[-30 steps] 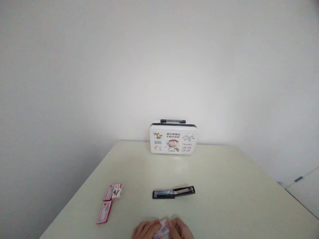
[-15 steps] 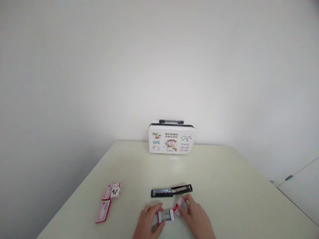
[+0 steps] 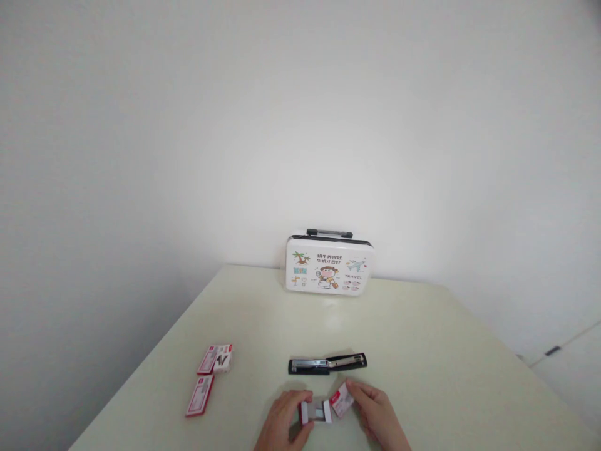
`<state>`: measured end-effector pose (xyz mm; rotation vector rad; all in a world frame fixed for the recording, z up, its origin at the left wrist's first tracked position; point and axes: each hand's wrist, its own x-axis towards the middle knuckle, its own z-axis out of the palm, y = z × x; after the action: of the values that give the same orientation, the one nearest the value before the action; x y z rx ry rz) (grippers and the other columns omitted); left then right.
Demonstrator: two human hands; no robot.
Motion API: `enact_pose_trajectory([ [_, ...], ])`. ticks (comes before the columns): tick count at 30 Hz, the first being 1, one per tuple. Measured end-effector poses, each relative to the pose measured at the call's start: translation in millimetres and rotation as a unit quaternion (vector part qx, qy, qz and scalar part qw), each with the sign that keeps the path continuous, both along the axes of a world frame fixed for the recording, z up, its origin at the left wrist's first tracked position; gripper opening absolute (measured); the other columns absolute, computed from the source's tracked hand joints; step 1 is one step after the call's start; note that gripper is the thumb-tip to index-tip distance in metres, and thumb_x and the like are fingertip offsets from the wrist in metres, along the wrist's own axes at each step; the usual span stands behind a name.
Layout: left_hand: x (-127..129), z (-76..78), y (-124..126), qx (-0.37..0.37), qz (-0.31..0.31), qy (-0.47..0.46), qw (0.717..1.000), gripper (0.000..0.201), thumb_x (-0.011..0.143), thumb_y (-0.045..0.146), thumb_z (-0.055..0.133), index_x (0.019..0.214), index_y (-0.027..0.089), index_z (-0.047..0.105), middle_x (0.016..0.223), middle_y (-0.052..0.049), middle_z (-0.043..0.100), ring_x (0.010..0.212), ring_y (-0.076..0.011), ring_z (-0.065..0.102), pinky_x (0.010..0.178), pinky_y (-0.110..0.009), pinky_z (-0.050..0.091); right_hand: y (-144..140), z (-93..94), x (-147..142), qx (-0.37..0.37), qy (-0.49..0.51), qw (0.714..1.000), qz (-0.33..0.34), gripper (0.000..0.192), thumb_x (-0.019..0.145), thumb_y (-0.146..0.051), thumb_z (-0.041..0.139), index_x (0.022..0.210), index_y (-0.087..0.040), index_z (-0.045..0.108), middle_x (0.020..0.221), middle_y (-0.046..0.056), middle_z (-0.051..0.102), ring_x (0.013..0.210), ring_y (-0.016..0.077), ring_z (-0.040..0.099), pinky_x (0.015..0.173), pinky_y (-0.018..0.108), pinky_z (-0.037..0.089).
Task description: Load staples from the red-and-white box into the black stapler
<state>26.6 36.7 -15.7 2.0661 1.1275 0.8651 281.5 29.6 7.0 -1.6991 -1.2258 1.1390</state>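
My left hand (image 3: 287,419) grips a small open box (image 3: 315,411) with white ends and a grey inside, thumb and fingers at its left end. Something pale lies inside this box, too small to name. With its fingertips, my right hand (image 3: 374,410) pinches a red-and-white staple box (image 3: 342,399), tilted close beside the open box's right end. Just beyond both hands lies a black stapler (image 3: 327,363), spread fully open so that its metal rail shows.
At the left, two flat red-and-white boxes (image 3: 200,396) lie near a small white box (image 3: 223,359) with a stapler picture. A white cartoon case (image 3: 330,266) with a black handle stands by the wall at the back of the pale table (image 3: 253,319).
My right hand has drawn back slightly, and the staple box in it shows more of its face. The whole view has shifted a little. Stapler and boxes at left lie as before.
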Motion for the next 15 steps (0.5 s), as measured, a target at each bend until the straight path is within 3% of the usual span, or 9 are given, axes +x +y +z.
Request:
enact_pose_trajectory([
  [3,0.5,0.9,-0.4,-0.016,-0.003,-0.005,1.0,0.042,0.086,0.022,0.067,0.127,0.029,0.064,0.125,-0.006,0.07,0.116,-0.0237,0.064,0.105,-0.039,0.05,-10.5,-2.4,-2.8,-0.033,0.108,0.992,-0.062,0.064,0.075,-0.082,0.056,0.074,-0.019,0.069,0.048,-0.005,0.049,0.036,0.0067,0.032,0.037,0.022,0.019],
  [5,1.2,3.2,-0.8,-0.026,0.0,-0.008,1.0,0.044,0.084,0.021,0.069,0.127,0.029,0.065,0.121,-0.005,0.071,0.114,-0.0236,0.064,0.103,-0.038,0.051,-13.4,-3.5,-3.6,-0.037,0.123,0.99,-0.061,0.065,0.072,-0.083,0.058,0.073,-0.019,0.067,0.048,-0.006,0.048,0.035,0.0054,0.032,0.037,0.021,0.019],
  [11,4.3,16.8,-1.7,-0.031,-0.02,0.018,0.999,0.039,0.086,0.023,0.069,0.123,0.03,0.066,0.122,-0.004,0.07,0.116,-0.0243,0.06,0.104,-0.04,0.048,-13.6,-19.0,0.5,-0.027,0.08,0.996,0.004,0.069,0.078,-0.084,0.05,0.08,-0.017,0.066,0.051,-0.005,0.053,0.034,0.0057,0.035,0.035,0.022,0.02],
  [15,5.8,25.0,-2.1,-0.033,-0.029,0.041,0.998,0.037,0.089,0.029,0.068,0.126,0.03,0.065,0.125,-0.005,0.068,0.118,-0.0253,0.058,0.106,-0.042,0.045,-13.1,-26.2,6.3,-0.023,0.063,0.997,0.049,0.067,0.082,-0.084,0.045,0.082,-0.018,0.061,0.047,-0.008,0.047,0.034,0.0058,0.031,0.036,0.022,0.02],
])
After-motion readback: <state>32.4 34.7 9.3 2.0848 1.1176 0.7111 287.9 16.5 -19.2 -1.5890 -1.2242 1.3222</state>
